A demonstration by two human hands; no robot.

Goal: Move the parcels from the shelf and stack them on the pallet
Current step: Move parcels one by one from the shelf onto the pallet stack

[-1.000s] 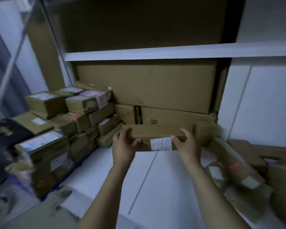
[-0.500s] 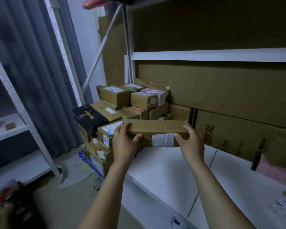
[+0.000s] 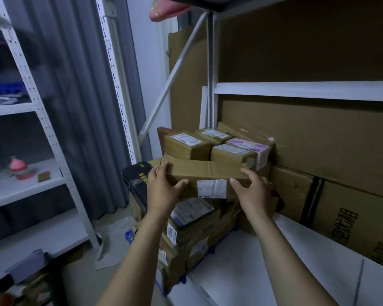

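I hold a long flat brown parcel (image 3: 208,173) with a white label on its near side, in the air over the stack of parcels (image 3: 192,235). My left hand (image 3: 163,191) grips its left end, thumb on the near face. My right hand (image 3: 253,192) grips its right end. The stack stands left of the white shelf (image 3: 241,272), on a blue pallet (image 3: 128,236) whose edge shows at floor level. Several labelled boxes (image 3: 186,144) top the stack behind the held parcel. A black box (image 3: 137,175) sits at the stack's left.
Large flat cartons (image 3: 318,140) lean at the back of the shelf on the right. A white rack (image 3: 31,151) on the left carries a pink bottle (image 3: 19,168). A grey curtain (image 3: 75,107) hangs behind it. Paper lies on the floor (image 3: 111,244).
I have carried the parcel leftward off the shelf to above the stack. My view has turned left, bringing the rack and curtain into sight. Both hands keep their grip.
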